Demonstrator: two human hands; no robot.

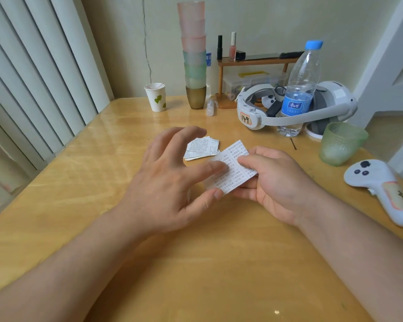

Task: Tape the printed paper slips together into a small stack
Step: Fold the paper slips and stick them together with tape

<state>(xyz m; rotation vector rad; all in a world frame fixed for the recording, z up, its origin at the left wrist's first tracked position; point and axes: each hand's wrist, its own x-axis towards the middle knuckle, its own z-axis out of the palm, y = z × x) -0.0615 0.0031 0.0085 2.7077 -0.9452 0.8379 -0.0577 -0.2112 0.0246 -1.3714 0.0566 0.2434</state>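
Hands point(221, 180) both pinch printed slip point(230, 168); tape perhaps unseen.

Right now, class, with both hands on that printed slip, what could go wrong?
1. The white printed paper slip is held only by fingertips of the left hand and right hand; it might crease or slip.
2. No tape roll is visible, so reaching for one could nudge the loose pile of printed slips out of line.

We've only got the one head cam, wide-angle, looking forward and down, close over the counter point(196, 263).
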